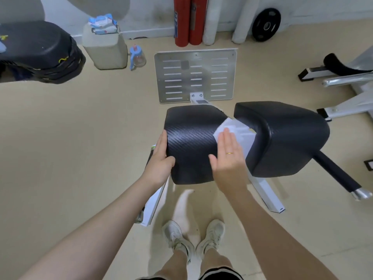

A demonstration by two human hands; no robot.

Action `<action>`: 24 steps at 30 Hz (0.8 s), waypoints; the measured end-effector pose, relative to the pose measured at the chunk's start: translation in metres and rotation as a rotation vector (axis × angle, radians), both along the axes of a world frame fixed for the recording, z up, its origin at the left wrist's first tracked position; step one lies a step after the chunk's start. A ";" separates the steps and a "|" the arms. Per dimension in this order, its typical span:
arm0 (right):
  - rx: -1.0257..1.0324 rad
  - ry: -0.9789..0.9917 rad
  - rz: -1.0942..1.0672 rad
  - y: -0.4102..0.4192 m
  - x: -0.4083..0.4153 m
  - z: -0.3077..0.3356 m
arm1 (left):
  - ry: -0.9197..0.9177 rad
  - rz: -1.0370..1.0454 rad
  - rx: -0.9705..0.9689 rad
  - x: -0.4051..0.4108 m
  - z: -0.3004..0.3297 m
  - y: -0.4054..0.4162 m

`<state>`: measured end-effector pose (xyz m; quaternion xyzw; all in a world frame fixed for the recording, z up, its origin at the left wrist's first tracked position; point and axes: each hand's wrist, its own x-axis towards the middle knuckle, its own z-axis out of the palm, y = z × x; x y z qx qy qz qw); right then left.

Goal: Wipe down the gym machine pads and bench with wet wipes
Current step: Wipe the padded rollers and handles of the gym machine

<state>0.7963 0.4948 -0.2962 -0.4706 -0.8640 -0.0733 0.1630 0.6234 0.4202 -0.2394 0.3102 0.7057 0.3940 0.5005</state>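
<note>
The left hand (161,156) holds the left edge of the near black pad (191,144), with the fingers along its side and the thumb curled on top. The right hand (228,156) lies flat with straight fingers on a white wet wipe (234,128), pressing it on the right side of this pad, just beside the second pad (282,136). A pack of wipes (104,24) rests on a white canister (105,49) near the wall, well apart

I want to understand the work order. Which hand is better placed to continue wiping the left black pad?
The right hand. Its flat fingers already press the wet wipe against the left pad. The left hand only grips the pad's outer edge, probably steadying it, and has no wipe.
</note>
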 end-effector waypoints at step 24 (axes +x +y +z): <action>-0.061 0.156 0.600 0.063 0.029 -0.001 | 1.159 -0.136 -0.154 0.068 -0.042 -0.010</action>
